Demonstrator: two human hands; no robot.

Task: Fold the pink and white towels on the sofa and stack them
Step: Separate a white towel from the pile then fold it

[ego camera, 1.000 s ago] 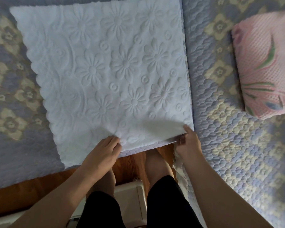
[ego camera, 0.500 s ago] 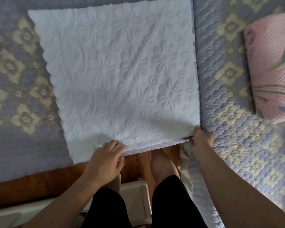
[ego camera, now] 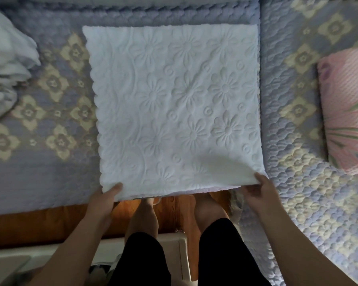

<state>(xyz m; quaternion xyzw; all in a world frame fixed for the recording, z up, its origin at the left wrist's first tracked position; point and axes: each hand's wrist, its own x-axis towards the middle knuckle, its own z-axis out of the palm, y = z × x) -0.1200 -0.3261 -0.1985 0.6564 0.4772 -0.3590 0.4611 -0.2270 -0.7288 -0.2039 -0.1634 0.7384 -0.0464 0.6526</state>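
White towel (ego camera: 174,108) flat on the sofa (ego camera: 50,162), near corners pinched by left hand (ego camera: 103,200) and right hand (ego camera: 258,189)

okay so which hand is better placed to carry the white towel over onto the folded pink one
The right hand, probably. It pinches the white towel at its near right corner, on the side where the pink towel lies. The left hand grips the opposite corner.

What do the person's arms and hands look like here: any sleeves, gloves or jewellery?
Both forearms are bare, with no sleeves in view. The left hand and right hand wear no gloves, and no rings, watch or bracelets can be seen.
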